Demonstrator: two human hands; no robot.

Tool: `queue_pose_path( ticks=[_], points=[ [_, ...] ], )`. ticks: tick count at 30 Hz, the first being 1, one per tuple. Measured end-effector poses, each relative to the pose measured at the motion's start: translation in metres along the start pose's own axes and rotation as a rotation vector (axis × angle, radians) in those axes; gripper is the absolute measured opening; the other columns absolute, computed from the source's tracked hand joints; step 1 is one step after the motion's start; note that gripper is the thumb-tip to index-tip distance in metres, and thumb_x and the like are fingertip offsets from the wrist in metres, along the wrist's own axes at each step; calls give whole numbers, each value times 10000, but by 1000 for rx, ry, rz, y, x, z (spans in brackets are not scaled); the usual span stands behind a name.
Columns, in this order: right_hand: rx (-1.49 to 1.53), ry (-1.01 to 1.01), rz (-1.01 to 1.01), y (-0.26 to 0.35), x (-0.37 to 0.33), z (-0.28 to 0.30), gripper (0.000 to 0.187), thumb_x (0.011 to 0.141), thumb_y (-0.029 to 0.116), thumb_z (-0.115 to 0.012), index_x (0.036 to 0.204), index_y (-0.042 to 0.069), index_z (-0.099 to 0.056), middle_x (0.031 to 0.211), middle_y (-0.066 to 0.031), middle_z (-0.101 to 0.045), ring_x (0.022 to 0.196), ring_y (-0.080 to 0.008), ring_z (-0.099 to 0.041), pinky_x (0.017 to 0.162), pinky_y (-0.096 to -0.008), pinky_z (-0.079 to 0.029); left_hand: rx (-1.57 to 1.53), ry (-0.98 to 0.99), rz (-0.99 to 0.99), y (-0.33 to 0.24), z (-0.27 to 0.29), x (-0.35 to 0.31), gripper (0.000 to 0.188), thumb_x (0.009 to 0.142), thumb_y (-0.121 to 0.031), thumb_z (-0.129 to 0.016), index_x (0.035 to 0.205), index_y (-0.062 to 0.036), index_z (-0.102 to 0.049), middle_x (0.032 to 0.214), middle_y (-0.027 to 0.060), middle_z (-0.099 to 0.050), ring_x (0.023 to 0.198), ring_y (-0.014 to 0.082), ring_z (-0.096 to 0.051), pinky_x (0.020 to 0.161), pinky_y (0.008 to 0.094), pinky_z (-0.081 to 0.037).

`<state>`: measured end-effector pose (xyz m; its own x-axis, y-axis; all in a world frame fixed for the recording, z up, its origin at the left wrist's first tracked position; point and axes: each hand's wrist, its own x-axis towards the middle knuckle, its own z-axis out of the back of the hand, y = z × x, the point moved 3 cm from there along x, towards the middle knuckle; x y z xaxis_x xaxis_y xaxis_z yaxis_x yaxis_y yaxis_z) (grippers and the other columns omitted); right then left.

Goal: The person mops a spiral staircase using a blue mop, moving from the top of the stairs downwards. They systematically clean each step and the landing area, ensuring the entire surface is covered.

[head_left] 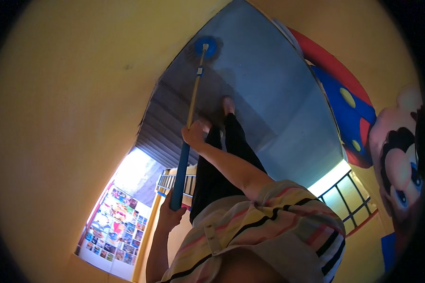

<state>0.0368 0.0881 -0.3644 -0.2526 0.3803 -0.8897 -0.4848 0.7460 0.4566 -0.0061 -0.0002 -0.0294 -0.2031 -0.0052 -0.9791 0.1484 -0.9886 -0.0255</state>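
A long-handled mop [193, 96] stretches away from me, its round blue head [212, 45] flat on the blue-grey floor at the far end. A dark fringe shows around that head. My right hand [193, 135] is wrapped round the gold pole where it meets the blue grip sleeve. Lower down, near the butt end of the blue grip [181, 179], my left hand [170, 215] is closed around it. The pole slants from lower left to the upper middle. My bare feet [228, 104] are on the floor right of the pole.
A plain yellow wall [71, 118] rises close on the left. Grey ridged strips like steps [163, 120] lie beside it. To the right a wall carries a large painted cartoon figure [347, 111]. A barred window [352, 200] and a picture-covered poster [113, 226] are behind me.
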Motion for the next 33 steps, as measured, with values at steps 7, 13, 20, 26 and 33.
queue_pose_path(
  ticks=[7, 13, 20, 26, 33],
  points=[
    [127, -249, 133, 102, 110, 72, 491, 822, 169, -570, 1166, -109, -355, 710, -213, -587, 568, -304, -606, 456, -418, -476, 124, 20, -306, -72, -2, 122, 787, 688, -51, -663, 1384, -107, -300, 764, 62, -552, 547, 128, -521, 482, 254, -429],
    [-361, -382, 337, 105, 200, 156, 720, 842, 132, -507, 1395, -19, -71, 811, -247, -623, 673, -345, -625, 575, -433, -516, 290, 110, -452, -128, -29, 194, 787, 686, -97, -643, 1390, -104, -290, 792, 119, -581, 661, 183, -569, 613, 291, -463],
    [-53, -437, 102, 74, 121, 79, 771, 848, 117, -506, 1401, 14, 21, 853, -256, -614, 720, -324, -631, 632, -411, -521, 334, 95, -512, -33, 22, 236, 755, 682, -114, -639, 1371, -137, -331, 1000, 222, -601, 880, 304, -620, 779, 343, -469],
    [-211, -313, 108, -44, 77, -91, 803, 840, 97, -508, 1380, -2, 78, 855, -218, -567, 680, -287, -590, 591, -369, -509, 272, -36, -492, 118, 125, 182, 746, 618, 3, -686, 1311, -106, -432, 1019, 144, -617, 887, 209, -611, 760, 307, -476],
    [943, 337, -642, -67, -47, -284, 175, 762, 53, -635, 835, -1, -486, 716, -141, -533, 629, -284, -611, 653, -488, -585, 220, -199, -207, 204, 269, 40, 716, 564, 104, -727, 1231, 13, -482, 863, 37, -600, 695, 104, -567, 591, 225, -450]
  ],
)
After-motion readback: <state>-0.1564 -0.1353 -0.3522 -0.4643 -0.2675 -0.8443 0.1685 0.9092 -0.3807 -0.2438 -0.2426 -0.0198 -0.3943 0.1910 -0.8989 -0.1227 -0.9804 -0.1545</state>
